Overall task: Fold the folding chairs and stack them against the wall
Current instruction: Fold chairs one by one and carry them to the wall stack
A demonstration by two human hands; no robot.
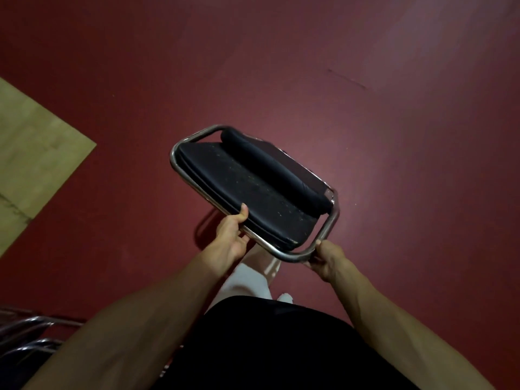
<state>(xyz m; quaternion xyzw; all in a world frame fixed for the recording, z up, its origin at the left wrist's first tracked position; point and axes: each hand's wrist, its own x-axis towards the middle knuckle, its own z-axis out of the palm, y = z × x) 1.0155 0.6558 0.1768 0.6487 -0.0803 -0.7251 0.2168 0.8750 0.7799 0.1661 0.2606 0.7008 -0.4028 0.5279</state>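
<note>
A folding chair (247, 181) with black padded seat and back and a chrome tube frame hangs in front of me above the red floor, seen from above. My left hand (232, 237) grips the near long edge of the frame, thumb on the black cushion. My right hand (326, 258) grips the frame's near right corner tube. The chair's legs are mostly hidden beneath the seat; one curved tube shows below my left hand.
The red floor (365, 136) spreads around the chair. A tan wooden surface (33, 153) lies at the left edge. Chrome tubes of other chairs (25, 333) show at the lower left. My dark shirt and pale trousers fill the bottom centre.
</note>
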